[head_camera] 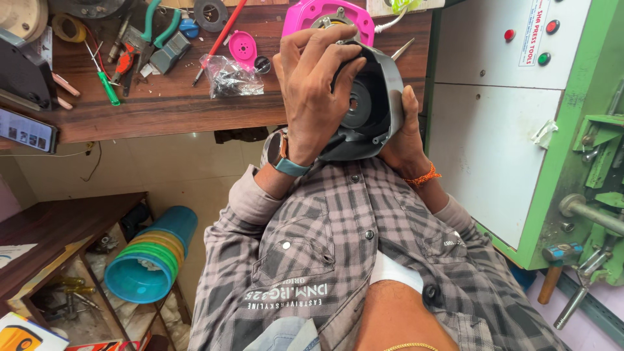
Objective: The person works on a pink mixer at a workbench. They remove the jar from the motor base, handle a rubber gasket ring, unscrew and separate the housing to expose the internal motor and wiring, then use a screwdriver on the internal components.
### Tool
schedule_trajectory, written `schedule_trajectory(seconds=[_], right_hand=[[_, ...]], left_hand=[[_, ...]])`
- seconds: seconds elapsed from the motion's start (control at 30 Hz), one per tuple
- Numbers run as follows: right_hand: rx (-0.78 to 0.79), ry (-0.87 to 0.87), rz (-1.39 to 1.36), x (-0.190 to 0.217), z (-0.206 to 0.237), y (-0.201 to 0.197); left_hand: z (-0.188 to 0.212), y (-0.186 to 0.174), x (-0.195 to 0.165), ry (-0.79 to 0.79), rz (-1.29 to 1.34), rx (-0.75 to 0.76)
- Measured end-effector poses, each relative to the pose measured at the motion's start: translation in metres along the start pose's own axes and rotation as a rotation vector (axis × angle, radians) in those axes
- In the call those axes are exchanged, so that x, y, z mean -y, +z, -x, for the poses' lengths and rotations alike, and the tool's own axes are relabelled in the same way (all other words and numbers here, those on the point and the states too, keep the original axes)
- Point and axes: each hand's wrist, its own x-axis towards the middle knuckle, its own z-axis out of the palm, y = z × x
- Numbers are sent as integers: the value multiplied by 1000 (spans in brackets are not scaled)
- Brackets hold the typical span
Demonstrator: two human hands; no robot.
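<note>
We hold a round grey housing [372,97] in front of our chest, above the edge of the wooden workbench [162,104], with its open side turned to us so that the dark ring in its middle shows. To do this step well, we think the housing should stay steady and square to our eyes, carried from below while the upper fingers work at the rim, and the grip should not cover the centre hole.

The left hand [318,84] is closed over the top and the left rim of the housing, the fingers curled onto its edge. The right hand [406,133] is cupped around the right side and the underside, gripping it from behind. So the housing lies between both hands, touching both, near a pink round part [328,16] on the bench.
</note>
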Motion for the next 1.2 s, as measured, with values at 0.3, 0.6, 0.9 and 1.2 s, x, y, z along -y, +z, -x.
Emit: schedule_trajectory(seconds=[0.3,0.6,0.9,1.2], right_hand=[[-12,8,9,1,1,6],[-17,-924,1361,72,-10,-12],[421,-825,2085,116,-84,-19],[664,-805,2260,109,-117,-18]], left_hand=[[-8,-2,7,-251,511,101],[36,-43,75,-339,528,-282],[105,-59,115,-453,604,-514],[125,-44,110,-458,650,-559]])
